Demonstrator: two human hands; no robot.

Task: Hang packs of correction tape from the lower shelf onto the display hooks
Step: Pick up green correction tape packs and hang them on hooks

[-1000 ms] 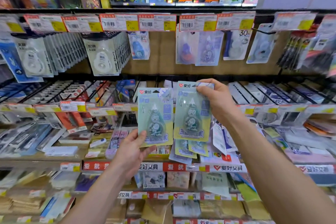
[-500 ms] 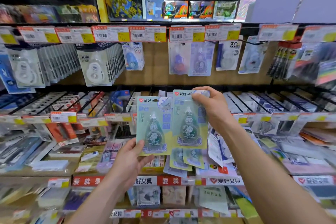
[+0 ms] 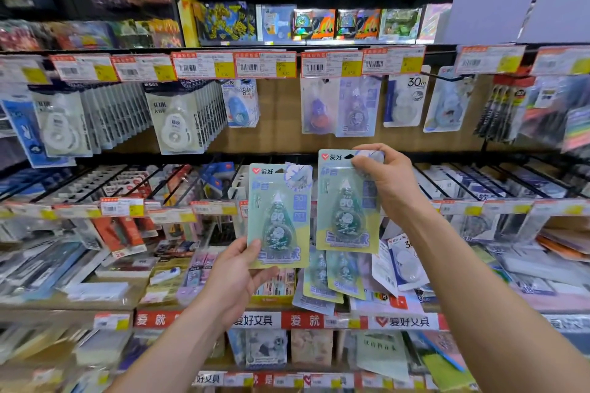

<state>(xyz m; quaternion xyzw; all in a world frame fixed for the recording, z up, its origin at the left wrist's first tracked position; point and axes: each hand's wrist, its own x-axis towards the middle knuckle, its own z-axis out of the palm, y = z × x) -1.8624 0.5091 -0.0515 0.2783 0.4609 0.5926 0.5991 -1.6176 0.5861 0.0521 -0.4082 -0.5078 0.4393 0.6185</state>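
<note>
Two green-and-yellow packs of correction tape are held up in front of the shelves. My left hand [image 3: 236, 277] grips the bottom edge of the left pack [image 3: 279, 217]. My right hand [image 3: 388, 182] pinches the top right corner of the right pack [image 3: 346, 201], which sits slightly higher. More packs of the same kind [image 3: 332, 277] lie loose on the lower shelf just below. Above, display hooks carry hanging packs of other correction tape [image 3: 357, 108], under a row of price tags [image 3: 265, 65].
Thick rows of white correction tape packs [image 3: 178, 118] fill the hooks at upper left. Slanted wire dividers [image 3: 479, 182] hold stock at mid height on both sides. Pens hang at the far right [image 3: 504, 108]. Toy boxes [image 3: 319, 22] line the top shelf.
Both hands and their packs sit lower in view as my head tilted up, showing more of the upper shelves. The right pack has risen a little relative to the left one.
</note>
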